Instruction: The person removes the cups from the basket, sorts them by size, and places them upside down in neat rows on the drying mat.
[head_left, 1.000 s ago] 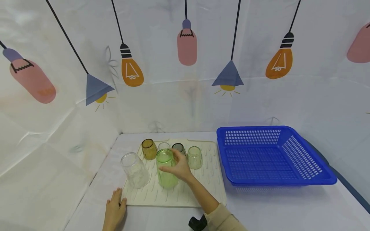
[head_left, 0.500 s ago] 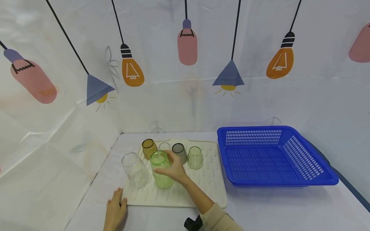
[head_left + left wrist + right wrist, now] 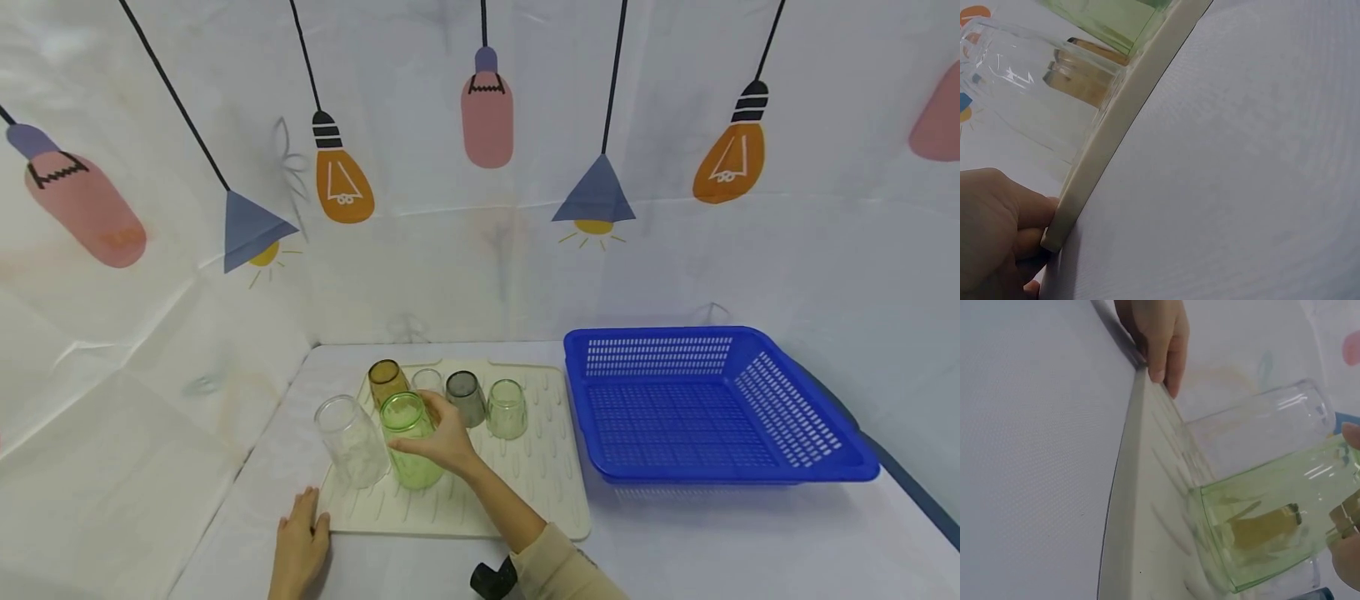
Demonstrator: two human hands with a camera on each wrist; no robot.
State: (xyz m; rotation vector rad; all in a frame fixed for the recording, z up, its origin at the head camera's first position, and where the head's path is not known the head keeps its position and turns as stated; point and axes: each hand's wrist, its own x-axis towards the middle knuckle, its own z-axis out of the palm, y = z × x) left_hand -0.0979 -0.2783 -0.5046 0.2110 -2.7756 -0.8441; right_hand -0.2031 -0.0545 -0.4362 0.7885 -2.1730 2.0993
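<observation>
My right hand (image 3: 448, 435) grips a tall green glass (image 3: 414, 454) near its rim, thumb on the near side and fingers round the far side. The green glass stands on a cream draining mat (image 3: 517, 500), its base right at the surface in the right wrist view. To its left is a tall clear glass (image 3: 352, 450), the two close together. At the mat's front left corner rests my left hand (image 3: 298, 543), fingers along the side edge and thumb by the front edge. In the left wrist view its fingertips (image 3: 1047, 209) touch the corner.
Behind stand an amber glass (image 3: 386, 383), a small clear glass (image 3: 427, 380), a grey glass (image 3: 467, 402) and a small pale green glass (image 3: 507, 412). A blue plastic basket (image 3: 675, 433) sits to the mat's right. A patterned white sheet (image 3: 450, 275) hangs behind.
My right hand has shifted left with the green glass, bringing it closer to the tall clear glass and uncovering the grey glass. My left hand stays at the corner.
</observation>
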